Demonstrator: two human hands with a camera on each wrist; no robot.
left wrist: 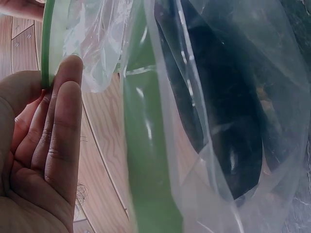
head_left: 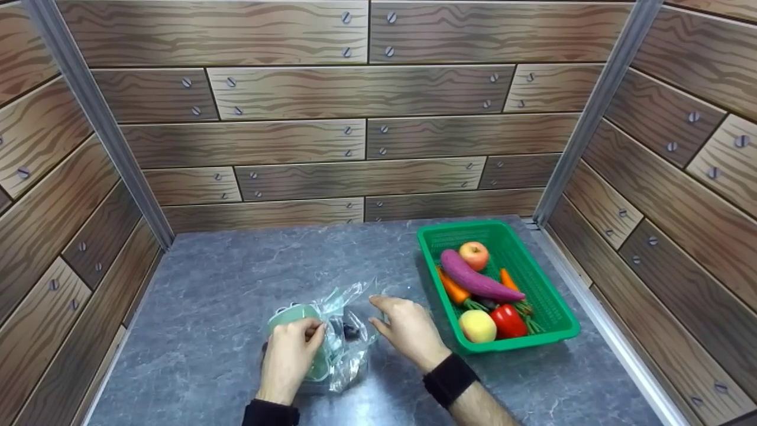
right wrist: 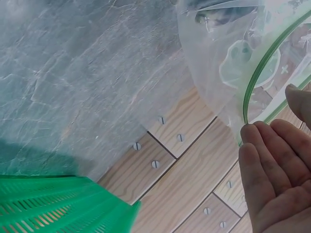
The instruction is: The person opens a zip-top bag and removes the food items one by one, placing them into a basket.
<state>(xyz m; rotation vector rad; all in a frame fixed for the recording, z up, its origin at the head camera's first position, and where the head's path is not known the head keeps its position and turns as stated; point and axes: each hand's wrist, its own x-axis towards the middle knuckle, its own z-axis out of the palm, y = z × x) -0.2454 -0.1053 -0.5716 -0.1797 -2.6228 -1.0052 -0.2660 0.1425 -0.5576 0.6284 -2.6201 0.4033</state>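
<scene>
A clear plastic zip bag with green panels and a green seal strip stands in front of me. Inside it shows a dark, long, glossy object, partly veiled by the film. My left hand pinches the bag's green-edged mouth between thumb and fingers on the left side. On the other side, my right hand has its fingers extended, the tips right at the seal strip, with the thumb apart from them. In the right wrist view the bag's mouth is spread in a curve, and a pale paw-shaped print marks the film.
Right of the bag stands a green plastic basket. It holds a purple eggplant-shaped vegetable, a red pepper, a yellowish round fruit, an apple and carrots. Wood-patterned walls enclose the grey tabletop.
</scene>
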